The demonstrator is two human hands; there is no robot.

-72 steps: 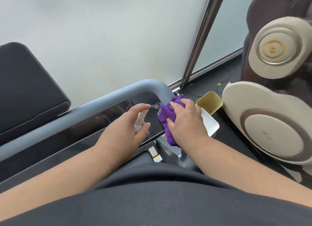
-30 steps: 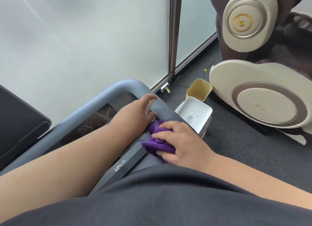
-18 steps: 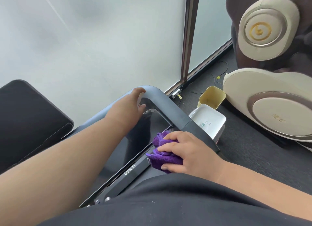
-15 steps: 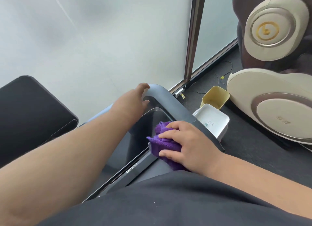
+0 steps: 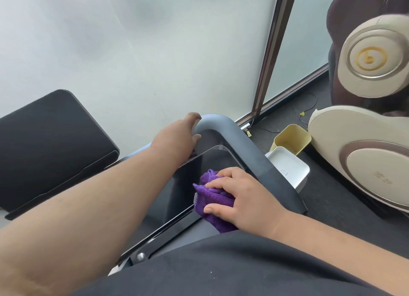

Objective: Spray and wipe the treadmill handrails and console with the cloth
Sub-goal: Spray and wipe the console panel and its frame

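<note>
Since the earlier frames the left hand [image 5: 177, 136] has gone forward from the console [image 5: 190, 174] to the grey handrail [image 5: 234, 145] bend, and the spray bottle is no more visible. I judge the spraying here is finished and the wiping goes on. The left fingers reach over the handrail; whether they grip it, I cannot tell. The right hand [image 5: 241, 196], near the handrail's right leg, pinches the bunched purple cloth [image 5: 210, 198] and presses it on the console's right edge.

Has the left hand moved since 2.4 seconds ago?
Yes. It was over the console beside the cloth; now the left hand has reached forward to the handrail bend, away from the cloth.
</note>
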